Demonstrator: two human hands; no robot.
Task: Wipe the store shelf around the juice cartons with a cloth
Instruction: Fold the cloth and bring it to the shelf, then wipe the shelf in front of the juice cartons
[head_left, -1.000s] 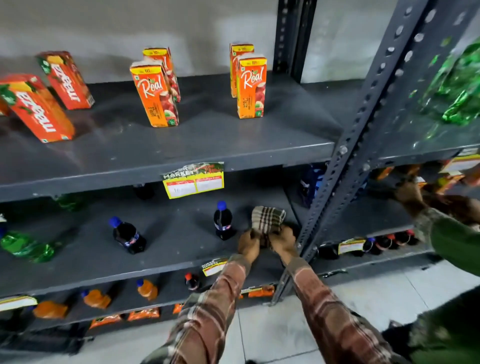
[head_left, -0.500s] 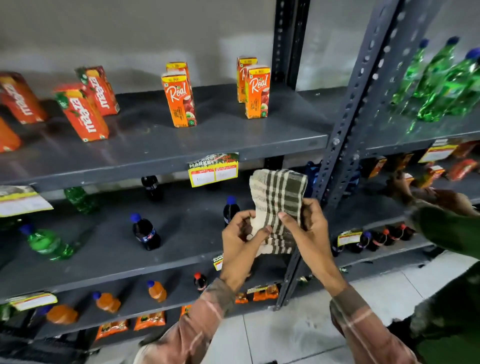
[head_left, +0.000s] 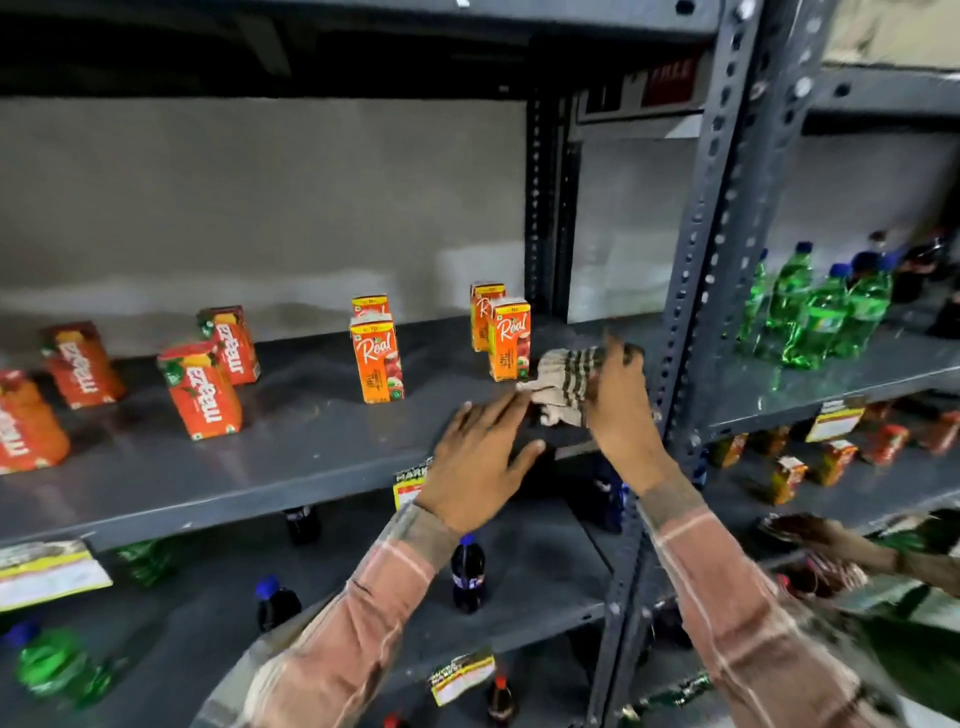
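A shop: grey slotted metal shelving (head_left: 291, 457), juice cartons (head_left: 376, 361) spaced in rows, green bottles (head_left: 815, 317), price tags (head_left: 834, 420) on shelf edges.

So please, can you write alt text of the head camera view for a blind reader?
A person's right hand presses a striped beige cloth onto a grey metal shelf beside orange Real juice cartons. The open left hand rests at the shelf edge; red Maaza cartons stand further left.

Cloth (head_left: 566, 383): near end hidden under right hand (head_left: 618, 410). Price tag (head_left: 408, 486): mostly behind left hand (head_left: 475, 462). Leftmost carton (head_left: 26, 423): cut by frame edge. Bottles (head_left: 815, 317) right of upright (head_left: 701, 291): labels blurred.
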